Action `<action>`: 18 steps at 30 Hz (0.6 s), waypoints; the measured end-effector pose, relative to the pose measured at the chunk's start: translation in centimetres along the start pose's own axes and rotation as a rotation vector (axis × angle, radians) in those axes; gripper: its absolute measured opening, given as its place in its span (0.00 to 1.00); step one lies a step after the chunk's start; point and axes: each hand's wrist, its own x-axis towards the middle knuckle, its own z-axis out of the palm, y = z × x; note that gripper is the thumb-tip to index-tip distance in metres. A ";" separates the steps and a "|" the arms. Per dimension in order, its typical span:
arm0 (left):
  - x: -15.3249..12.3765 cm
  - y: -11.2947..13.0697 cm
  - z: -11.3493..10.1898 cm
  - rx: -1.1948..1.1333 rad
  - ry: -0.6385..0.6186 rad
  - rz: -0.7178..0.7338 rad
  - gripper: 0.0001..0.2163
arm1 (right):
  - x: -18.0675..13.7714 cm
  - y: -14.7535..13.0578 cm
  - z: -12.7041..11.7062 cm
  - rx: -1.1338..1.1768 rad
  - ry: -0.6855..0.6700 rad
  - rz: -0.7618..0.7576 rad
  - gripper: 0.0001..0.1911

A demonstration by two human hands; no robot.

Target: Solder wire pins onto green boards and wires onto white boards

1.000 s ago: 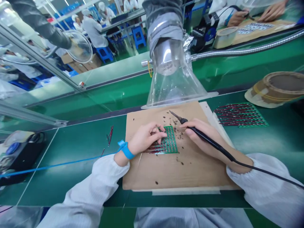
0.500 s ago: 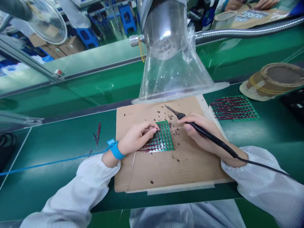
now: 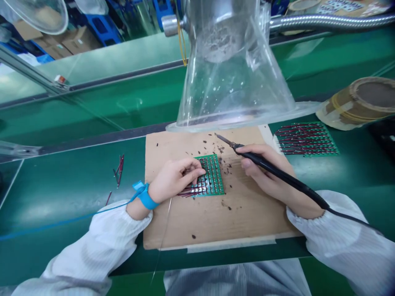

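Note:
My left hand [image 3: 175,176] rests with curled fingers on a small green circuit board [image 3: 211,176] with red wires, lying on a brown cardboard mat [image 3: 216,222]. A thin solder wire [image 3: 165,230] runs from under that hand toward me. A blue wrist strap [image 3: 143,195] circles my left wrist. My right hand [image 3: 265,172] grips a black soldering iron [image 3: 277,172] like a pen. Its tip [image 3: 220,137] points up-left, just beyond the board and raised off it.
A clear fume hood [image 3: 237,74] on a metal hose hangs over the mat's far edge. A second wired green board [image 3: 305,139] lies at right, beside a tape roll [image 3: 364,100]. Loose red wires [image 3: 119,166] lie at left on the green bench.
The view has tilted downward and moved closer. My left hand has slid slightly along the board. The soldering iron stays held near the board's far corner.

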 end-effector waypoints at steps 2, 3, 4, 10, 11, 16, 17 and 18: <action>-0.1 0.0 0.1 0.029 0.024 0.027 0.09 | -0.1 0.1 0.0 0.002 -0.008 0.026 0.11; -0.2 -0.1 0.2 0.051 0.037 0.042 0.09 | -0.2 0.2 0.0 0.013 -0.008 0.034 0.11; -0.2 -0.1 0.2 0.081 0.051 0.060 0.09 | -0.2 0.3 0.1 0.039 0.000 0.037 0.12; -0.3 0.3 0.0 0.226 0.075 0.156 0.06 | -0.8 1.1 0.4 0.267 0.086 0.051 0.22; -0.3 0.4 0.0 0.234 0.070 0.161 0.05 | -0.9 1.2 0.4 0.276 0.104 0.058 0.21; -0.9 0.5 0.3 0.328 0.218 0.224 0.06 | -0.9 1.6 0.1 0.301 0.164 0.045 0.13; -1.1 0.5 0.3 0.354 0.255 0.236 0.06 | -0.9 1.6 0.1 0.313 0.165 0.056 0.11; -1.3 0.4 0.4 0.374 0.276 0.243 0.06 | -0.9 1.7 0.0 0.327 0.163 0.073 0.10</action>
